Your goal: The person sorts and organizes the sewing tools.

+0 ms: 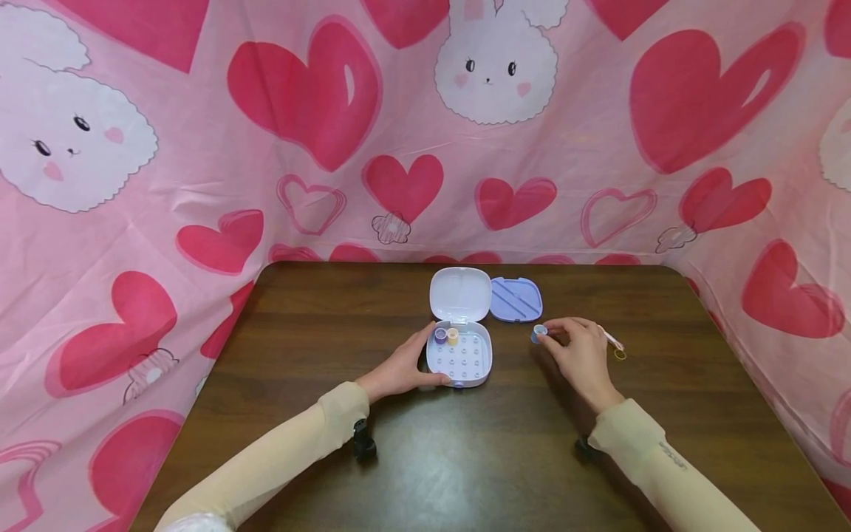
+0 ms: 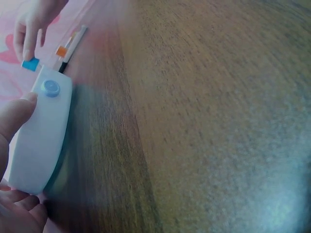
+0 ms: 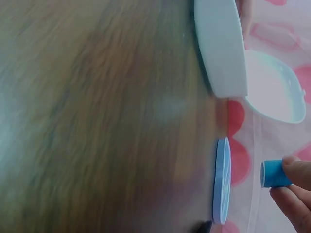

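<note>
A white sewing box [image 1: 459,382] stands on the table with its lid [image 1: 460,294] raised at the back. Rows of small pegs line its inside; a purple thread spool [image 1: 441,336] and a yellow thread spool [image 1: 453,337] sit side by side in the back left corner. My left hand [image 1: 399,369] grips the box from its left, thumb along the front wall beside the round blue catch [image 2: 50,88]. Off to the right of the box, my right hand [image 1: 585,362] pinches a blue thread spool [image 3: 274,174] between thumb and fingers, held above the table.
A lavender tray [image 1: 516,300] with slanted grooves lies flat right of the raised lid. Partly behind my right hand is a slim white stick-like tool [image 1: 612,340] near a small yellow ring [image 1: 620,355]. Pink heart-printed cloth [image 1: 405,192] hangs behind the table.
</note>
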Demonstrator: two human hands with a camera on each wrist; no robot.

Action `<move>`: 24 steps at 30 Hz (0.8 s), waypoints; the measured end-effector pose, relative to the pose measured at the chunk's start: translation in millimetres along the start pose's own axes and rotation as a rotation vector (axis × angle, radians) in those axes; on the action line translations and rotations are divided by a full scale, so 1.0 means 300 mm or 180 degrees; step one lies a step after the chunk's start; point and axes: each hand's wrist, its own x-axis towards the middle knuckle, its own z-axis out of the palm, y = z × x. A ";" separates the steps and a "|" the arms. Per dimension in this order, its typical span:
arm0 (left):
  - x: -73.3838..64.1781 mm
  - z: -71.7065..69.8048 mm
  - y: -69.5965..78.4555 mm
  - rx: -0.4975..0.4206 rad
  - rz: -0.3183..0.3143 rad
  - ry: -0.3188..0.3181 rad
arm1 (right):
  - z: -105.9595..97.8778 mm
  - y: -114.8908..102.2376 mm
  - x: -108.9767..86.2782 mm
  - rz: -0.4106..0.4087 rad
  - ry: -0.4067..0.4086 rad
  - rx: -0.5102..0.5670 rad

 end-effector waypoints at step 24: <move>-0.002 0.001 -0.001 0.0048 -0.0030 0.0035 | 0.134 -0.103 0.045 -0.0012 -0.0261 0.0259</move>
